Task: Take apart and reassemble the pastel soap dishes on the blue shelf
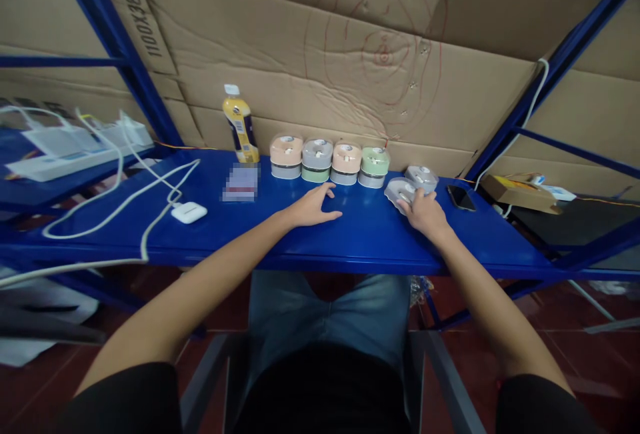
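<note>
head view: the right hand [426, 213] has its thumb and fingers closed on the near right side of a grey tub [399, 191], which looks tilted, at the right end of the row on the blue table [360, 241]. because of blur, i cannot tell if it touches the other tub [423, 175] behind. the left hand [315, 206] is half open, holding nothing, in front of the stacks [346, 157]. a gentle, steady grip would be best, with the tub kept clear of its neighbours.
</note>
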Demonstrator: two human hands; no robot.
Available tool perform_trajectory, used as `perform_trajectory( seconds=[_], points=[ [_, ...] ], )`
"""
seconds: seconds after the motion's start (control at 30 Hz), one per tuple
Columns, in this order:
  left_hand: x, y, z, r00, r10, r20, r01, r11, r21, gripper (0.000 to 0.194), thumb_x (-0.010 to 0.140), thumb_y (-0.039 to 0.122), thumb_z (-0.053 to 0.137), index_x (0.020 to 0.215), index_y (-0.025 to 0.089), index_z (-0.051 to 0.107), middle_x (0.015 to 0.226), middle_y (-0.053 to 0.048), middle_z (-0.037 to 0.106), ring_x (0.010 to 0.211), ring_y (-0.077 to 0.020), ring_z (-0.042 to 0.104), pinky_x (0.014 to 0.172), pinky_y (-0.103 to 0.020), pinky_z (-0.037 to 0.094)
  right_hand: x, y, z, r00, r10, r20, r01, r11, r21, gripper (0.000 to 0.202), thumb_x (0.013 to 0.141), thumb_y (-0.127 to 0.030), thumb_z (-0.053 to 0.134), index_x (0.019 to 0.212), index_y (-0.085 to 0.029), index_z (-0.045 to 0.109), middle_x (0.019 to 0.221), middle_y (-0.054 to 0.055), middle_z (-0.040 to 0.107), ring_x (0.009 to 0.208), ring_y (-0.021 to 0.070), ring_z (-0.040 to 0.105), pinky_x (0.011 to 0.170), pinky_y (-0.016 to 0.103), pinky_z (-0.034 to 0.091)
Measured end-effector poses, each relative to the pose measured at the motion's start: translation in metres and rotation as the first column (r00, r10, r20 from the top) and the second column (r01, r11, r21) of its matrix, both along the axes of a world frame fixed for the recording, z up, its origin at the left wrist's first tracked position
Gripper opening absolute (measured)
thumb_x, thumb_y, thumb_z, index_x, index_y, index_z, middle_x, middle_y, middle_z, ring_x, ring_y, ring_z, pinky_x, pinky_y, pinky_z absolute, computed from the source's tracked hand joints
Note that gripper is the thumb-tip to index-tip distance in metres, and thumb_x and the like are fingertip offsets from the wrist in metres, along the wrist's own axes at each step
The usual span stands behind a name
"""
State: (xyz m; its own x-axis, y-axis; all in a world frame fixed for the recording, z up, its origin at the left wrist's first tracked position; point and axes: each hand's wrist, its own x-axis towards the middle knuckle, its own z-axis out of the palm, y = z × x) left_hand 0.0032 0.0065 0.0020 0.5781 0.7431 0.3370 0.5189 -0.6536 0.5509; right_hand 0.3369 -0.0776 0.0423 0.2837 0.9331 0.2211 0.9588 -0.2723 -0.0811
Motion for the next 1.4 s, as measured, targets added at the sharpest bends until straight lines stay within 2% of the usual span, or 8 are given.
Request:
perform_trajectory(
  seconds=[0.33,0.5,0.77,0.97,1.13,1.2,1.3,1.4],
  points=[
    [-0.001,0.002,0.000,1.000,-0.016,-0.006,0.016,1.000,0.008,0.082,0.085,0.065,0.076,0.148,0.018,0.054,0.141,-0.021,0.070,0.134,-0.0423,0.068,0.116,-0.060,0.053,-0.016,0.069,0.016,0.997,0.008,-0.073,0.006,0.982,0.191,0.050,0.104,-0.022,0.057,0.148,0.003,0.051,0.148,0.043,0.054,0.133,0.0476,0.066,0.106,0.056,0.055],
    [0.000,0.002,0.001,1.000,-0.017,0.010,0.017,1.000,0.009,0.081,0.083,0.066,0.077,0.145,0.018,0.057,0.139,-0.021,0.071,0.133,-0.0439,0.068,0.115,-0.062,0.054,-0.048,0.089,0.023,0.984,0.177,0.032,-0.177,0.915,0.362,0.050,0.106,-0.041,0.051,0.135,-0.002,0.062,0.136,0.036,0.064,0.133,0.0477,0.059,0.113,0.062,0.047],
    [0.002,0.002,0.001,1.000,-0.020,-0.021,0.021,0.999,0.031,0.079,0.085,0.066,0.075,0.145,0.017,0.058,0.139,-0.020,0.071,0.133,-0.0423,0.069,0.116,-0.061,0.054,-0.091,0.133,0.021,0.991,0.009,-0.134,0.040,0.934,0.354,0.084,0.091,-0.055,0.074,0.149,0.003,0.052,0.140,0.040,0.063,0.133,0.0517,0.060,0.113,0.060,0.043],
    [0.000,0.000,0.002,1.000,-0.020,0.020,0.020,1.000,0.017,0.076,0.085,0.064,0.078,0.142,0.018,0.060,0.136,-0.018,0.072,0.131,-0.0425,0.070,0.115,-0.062,0.054,-0.078,0.127,0.027,0.985,-0.013,-0.169,0.075,0.928,0.366,0.074,0.092,-0.050,0.071,0.144,0.000,0.054,0.138,0.037,0.065,0.133,0.0492,0.061,0.113,0.060,0.045],
    [0.001,0.004,-0.002,0.984,-0.018,0.178,0.025,0.999,-0.038,0.082,0.081,0.063,0.086,0.145,0.022,0.058,0.134,-0.016,0.074,0.127,-0.0374,0.072,0.115,-0.060,0.055,-0.047,0.103,0.046,0.966,0.098,-0.241,0.053,0.833,0.550,0.082,0.098,-0.054,0.061,0.159,-0.002,0.042,0.149,0.034,0.062,0.141,0.0468,0.057,0.115,0.062,0.046],
    [0.002,0.008,-0.003,0.949,-0.037,0.312,0.069,0.993,-0.092,0.091,0.077,0.062,0.090,0.149,0.021,0.053,0.139,-0.019,0.072,0.132,-0.0367,0.071,0.119,-0.061,0.053,-0.040,0.091,0.048,0.911,0.316,-0.266,-0.101,0.795,0.597,0.079,0.099,-0.053,0.059,0.163,-0.010,0.041,0.156,0.028,0.060,0.144,0.0429,0.057,0.116,0.059,0.048],
    [0.003,0.013,-0.003,0.883,-0.069,0.465,0.166,0.971,-0.171,0.100,0.076,0.062,0.090,0.154,0.019,0.046,0.147,-0.025,0.068,0.143,-0.0386,0.066,0.123,-0.061,0.051,-0.042,0.077,0.040,0.665,0.656,-0.357,-0.424,0.725,0.543,0.067,0.094,-0.052,0.063,0.152,-0.019,0.055,0.151,0.018,0.067,0.137,0.0376,0.063,0.115,0.054,0.051],
    [0.001,0.015,0.000,0.863,-0.103,0.494,0.233,0.950,-0.209,0.099,0.078,0.069,0.085,0.154,0.018,0.046,0.150,-0.027,0.067,0.144,-0.0416,0.066,0.121,-0.061,0.053,-0.054,0.072,0.029,0.419,0.765,-0.490,-0.648,0.629,0.429,0.068,0.084,-0.055,0.072,0.144,-0.023,0.063,0.143,0.013,0.072,0.127,0.0356,0.068,0.111,0.054,0.055]
  ],
)
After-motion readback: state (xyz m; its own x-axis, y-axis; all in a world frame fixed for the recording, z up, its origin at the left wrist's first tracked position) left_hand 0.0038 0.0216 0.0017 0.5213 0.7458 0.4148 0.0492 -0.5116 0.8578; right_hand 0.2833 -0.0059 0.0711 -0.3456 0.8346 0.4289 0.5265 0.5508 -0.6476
